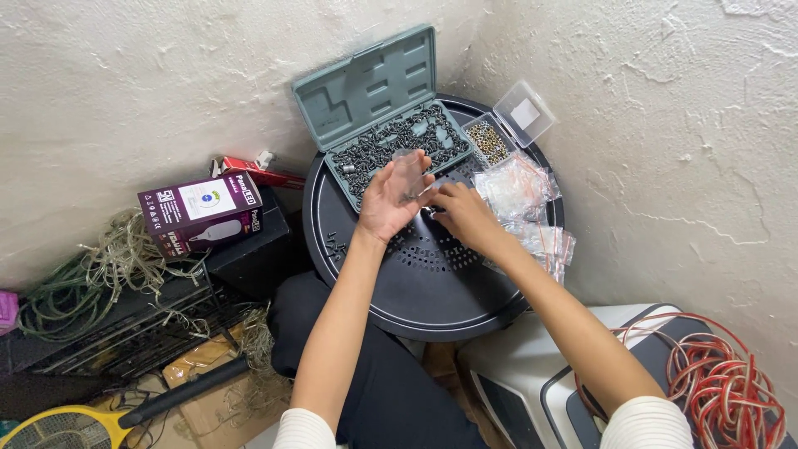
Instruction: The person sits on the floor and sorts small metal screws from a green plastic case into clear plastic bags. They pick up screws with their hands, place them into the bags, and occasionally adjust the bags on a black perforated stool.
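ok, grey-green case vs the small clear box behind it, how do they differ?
The grey-green case is larger, opaque and moulded, its tray full of dark screws. The small clear box is far smaller and see-through, and holds small brass-coloured and pale pieces. Both rest on the round black table with hinged lids up.

Even, soft daylight, bright overall; white plaster walls (665, 166) evenly lit, no glare. Faint shadow at 9 o'clock under the boxes. Dark round table (432, 291) shows a mild sheen. Left hand (391, 199) slightly motion-blurred, small clear bag in it smeared. Wide-angle bending toward the corners. Centre sharp.
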